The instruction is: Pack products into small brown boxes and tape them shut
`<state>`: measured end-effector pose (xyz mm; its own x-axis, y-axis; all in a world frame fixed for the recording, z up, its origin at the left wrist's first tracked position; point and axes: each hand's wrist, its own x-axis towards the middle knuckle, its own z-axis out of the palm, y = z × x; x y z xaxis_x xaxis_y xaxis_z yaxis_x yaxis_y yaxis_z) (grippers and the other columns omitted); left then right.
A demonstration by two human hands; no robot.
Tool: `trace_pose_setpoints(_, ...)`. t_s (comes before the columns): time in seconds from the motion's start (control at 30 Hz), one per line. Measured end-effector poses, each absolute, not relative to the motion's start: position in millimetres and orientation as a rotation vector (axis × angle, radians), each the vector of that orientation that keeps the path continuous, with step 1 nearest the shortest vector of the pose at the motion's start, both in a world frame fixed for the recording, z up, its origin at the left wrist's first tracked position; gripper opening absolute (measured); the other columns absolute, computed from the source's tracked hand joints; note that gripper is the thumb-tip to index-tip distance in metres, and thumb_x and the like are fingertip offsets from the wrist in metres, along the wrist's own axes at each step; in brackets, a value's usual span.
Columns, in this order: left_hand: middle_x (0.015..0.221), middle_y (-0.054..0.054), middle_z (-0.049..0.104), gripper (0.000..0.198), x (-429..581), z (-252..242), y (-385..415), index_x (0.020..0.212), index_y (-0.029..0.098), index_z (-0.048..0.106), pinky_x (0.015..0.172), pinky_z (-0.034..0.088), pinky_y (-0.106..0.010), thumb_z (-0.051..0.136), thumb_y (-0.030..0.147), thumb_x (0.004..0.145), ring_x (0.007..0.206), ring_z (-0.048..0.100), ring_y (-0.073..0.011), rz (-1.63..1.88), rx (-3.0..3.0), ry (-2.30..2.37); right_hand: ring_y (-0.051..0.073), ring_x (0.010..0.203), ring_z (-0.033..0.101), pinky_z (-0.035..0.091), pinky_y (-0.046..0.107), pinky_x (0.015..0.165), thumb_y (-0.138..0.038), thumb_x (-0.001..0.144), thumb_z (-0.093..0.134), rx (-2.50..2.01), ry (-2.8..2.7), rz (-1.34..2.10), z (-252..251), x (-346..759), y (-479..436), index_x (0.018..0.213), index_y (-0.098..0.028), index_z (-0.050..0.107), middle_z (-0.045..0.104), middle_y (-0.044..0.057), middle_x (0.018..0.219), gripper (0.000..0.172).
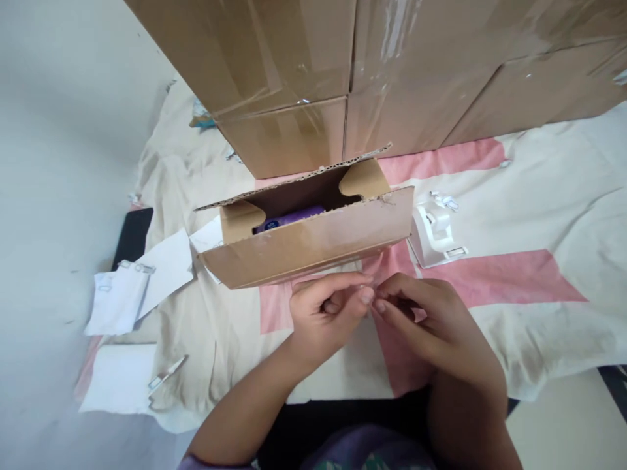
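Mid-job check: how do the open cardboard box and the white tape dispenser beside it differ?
Color: the open cardboard box is brown; the tape dispenser is white.
Size: the box is clearly longer and larger than the dispenser.
Shape: the box has flat panels with raised flaps, and a purple item inside; the dispenser has a curved body.
Shared: both rest on the cloth.

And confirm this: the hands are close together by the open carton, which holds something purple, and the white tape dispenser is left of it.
Wrong side: the head view shows the white tape dispenser right of the open carton, not left. The left hand and right hand are close together by it, and it holds something purple.
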<state>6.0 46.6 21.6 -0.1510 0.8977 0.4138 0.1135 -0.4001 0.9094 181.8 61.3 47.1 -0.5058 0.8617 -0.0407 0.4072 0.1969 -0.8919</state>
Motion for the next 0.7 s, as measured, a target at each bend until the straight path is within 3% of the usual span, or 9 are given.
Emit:
trace_pose_setpoints(0.23, 0.048, 0.010, 0.038, 0.004, 6, 23, 44, 0.087, 0.021, 0.074, 0.040, 0.030, -0.016, 0.073, 0.018, 0.085, 0.041, 0.032, -0.0033, 1.649, 1.474, 1.263, 0.013, 0.062, 0.058, 0.042, 0.023, 0.055, -0.031, 0.097, 0.057, -1.137, -1.828, 1.492, 47, 177, 62, 0.094, -0.020, 0.064, 0.067, 0.001, 0.073, 0.013)
trace_pose_setpoints(0.33, 0.048, 0.010, 0.040, 0.002, 4, 22, 40, 0.087, 0.021, 0.072, 0.042, 0.033, -0.017, 0.073, 0.019, 0.086, 0.041, 0.033, -0.0037, 1.712, 1.493, 1.273, 0.012, 0.060, 0.056, 0.042, 0.023, 0.053, -0.036, 0.096, 0.061, -1.097, -1.564, 1.702, 41, 176, 63, 0.103, -0.020, 0.063, 0.064, 0.000, 0.071, 0.017)
trace_pose_setpoints(0.5, 0.049, 0.010, 0.044, 0.008, 2, 20, 40, 0.094, 0.019, 0.071, 0.042, 0.034, -0.017, 0.071, 0.016, 0.087, 0.040, 0.035, -0.0042, 1.828, 1.658, 1.161, 0.010, 0.054, 0.053, 0.042, 0.023, 0.052, -0.037, 0.094, 0.065, -0.983, -1.393, 1.869, 32, 172, 69, 0.102, -0.019, 0.065, 0.058, -0.003, 0.063, 0.019)
trace_pose_setpoints(0.63, 0.055, 0.006, 0.058, 0.009, -3, 24, 46, 0.097, 0.016, 0.068, 0.045, 0.039, -0.019, 0.068, 0.013, 0.088, 0.043, 0.045, -0.0062, 1.873, 1.875, 0.930, 0.011, 0.052, 0.052, 0.042, 0.024, 0.050, -0.040, 0.094, 0.063, -1.116, -1.457, 1.737, 27, 164, 70, 0.105, -0.020, 0.065, 0.058, -0.003, 0.062, 0.023)
trace_pose_setpoints(0.7, 0.058, 0.003, 0.062, 0.006, -7, 28, 46, 0.097, 0.014, 0.067, 0.045, 0.039, -0.020, 0.066, 0.016, 0.090, 0.043, 0.047, -0.0066, 1.901, 1.895, 0.858, 0.012, 0.053, 0.052, 0.043, 0.025, 0.051, -0.040, 0.093, 0.063, -1.312, -1.506, 1.352, 24, 161, 70, 0.105, -0.020, 0.066, 0.057, -0.003, 0.061, 0.023)
